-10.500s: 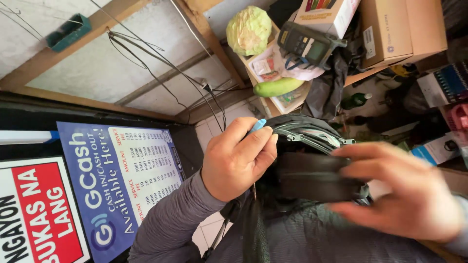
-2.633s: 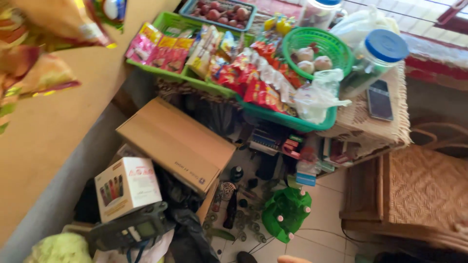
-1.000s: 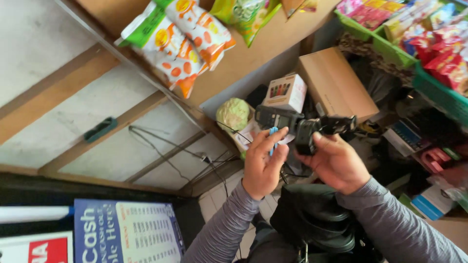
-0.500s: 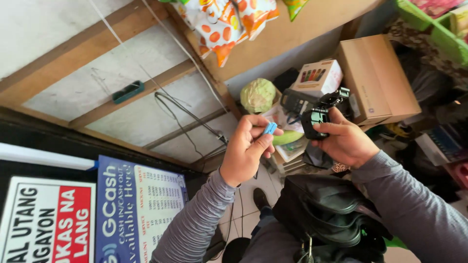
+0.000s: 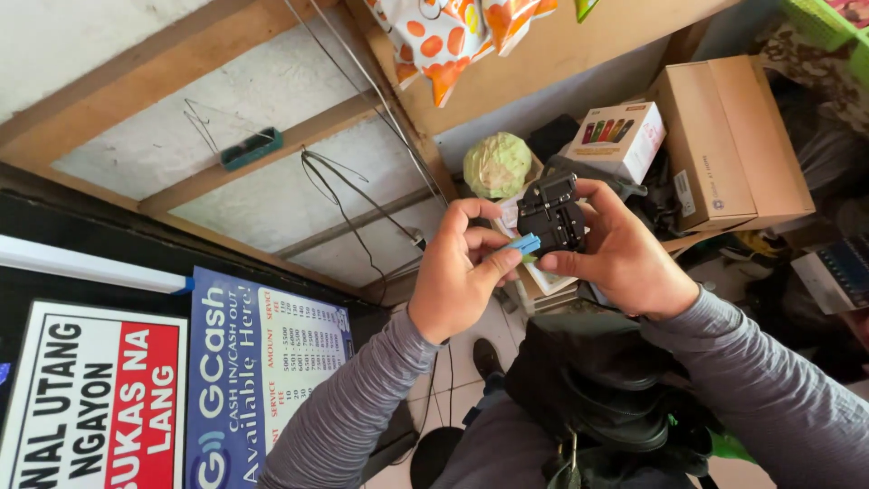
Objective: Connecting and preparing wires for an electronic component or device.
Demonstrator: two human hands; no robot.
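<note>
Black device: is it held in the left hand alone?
No. The black device sits in the right hand, while the left hand pinches a small blue piece against its side.

Boxes [image 5: 724,145] and cabbage [image 5: 497,165] crowd behind; open floor [image 5: 471,326] below.

The small black plastic device [image 5: 552,215] sits between both hands, touching the thin blue plastic tab [image 5: 524,244] at its left. The round pale-green cabbage [image 5: 497,165] lies behind them, left of the small white cardboard box [image 5: 623,138].

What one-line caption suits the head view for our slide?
Left hand pinches a small blue piece beside a small black device held in the right hand, above a dark bag.
</note>
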